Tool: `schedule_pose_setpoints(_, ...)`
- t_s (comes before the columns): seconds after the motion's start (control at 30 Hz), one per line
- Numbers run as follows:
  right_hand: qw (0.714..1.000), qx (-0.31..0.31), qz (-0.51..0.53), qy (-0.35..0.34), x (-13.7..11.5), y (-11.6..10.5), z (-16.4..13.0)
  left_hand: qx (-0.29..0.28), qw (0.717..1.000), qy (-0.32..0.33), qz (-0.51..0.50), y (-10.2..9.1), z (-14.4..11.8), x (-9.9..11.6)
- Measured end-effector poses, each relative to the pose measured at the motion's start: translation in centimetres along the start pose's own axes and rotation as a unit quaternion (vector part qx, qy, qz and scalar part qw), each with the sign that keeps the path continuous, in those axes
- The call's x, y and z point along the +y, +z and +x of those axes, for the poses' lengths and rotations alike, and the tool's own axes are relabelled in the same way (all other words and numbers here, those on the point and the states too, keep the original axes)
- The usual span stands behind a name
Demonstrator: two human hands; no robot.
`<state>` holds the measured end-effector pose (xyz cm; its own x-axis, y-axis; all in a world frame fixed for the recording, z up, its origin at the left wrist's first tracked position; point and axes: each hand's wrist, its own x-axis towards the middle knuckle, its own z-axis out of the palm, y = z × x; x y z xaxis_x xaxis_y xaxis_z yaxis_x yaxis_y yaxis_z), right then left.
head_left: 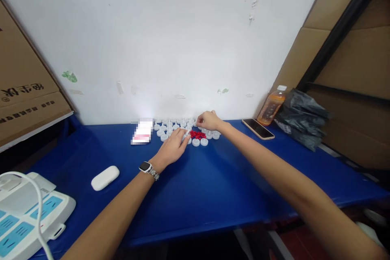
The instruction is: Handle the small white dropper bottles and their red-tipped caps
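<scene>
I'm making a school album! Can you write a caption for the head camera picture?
Left hand and right hand among round white pieces and red bits on a blue table.

Honestly can't make out what the left hand [173,146] or the right hand [209,120] has at its tips, since they cover some of the white round pieces [196,142], and the red bits [198,135] are too small and jumbled to tell apart. The pale flat item [143,131] is pixelated to mush, and the print on the bottle [271,105] is too tiny to read. Power strip [62,205] and cardboard box [27,65] run off the left edge, the 2 forearms [268,154] get chopped at the bottom, and the inside of the dark plastic bag [304,111] is hidden.
</scene>
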<state>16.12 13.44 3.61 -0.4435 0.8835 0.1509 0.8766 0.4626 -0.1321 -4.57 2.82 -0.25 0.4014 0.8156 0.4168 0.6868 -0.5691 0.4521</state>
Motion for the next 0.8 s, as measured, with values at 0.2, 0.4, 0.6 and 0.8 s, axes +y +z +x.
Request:
schedule_pose_setpoints(0.2, 0.998, -0.028, -0.050, -0.030, -0.2, -0.5, -0.9, -0.018, 1.000, -0.007, -0.006, 0.2, 0.0, 0.2)
schedule_pose_setpoints(0.4, 0.996, -0.066, -0.052, -0.015, -0.3, -0.4, -0.4, -0.019, 1.000, -0.010, -0.011, 0.2, 0.0, 0.5)
schedule_pose_setpoints(0.6, 0.996, -0.057, -0.072, -0.022, -0.6, 0.0, -0.2, -0.006, 1.000, 0.003, -0.018, 0.2, 0.0, 0.4)
schedule_pose_setpoints(0.8, 0.996, 0.016, 0.090, -0.009, -0.5, -0.7, -1.2, -0.006, 1.000, 0.004, -0.019, 0.0, 0.1, 0.7)
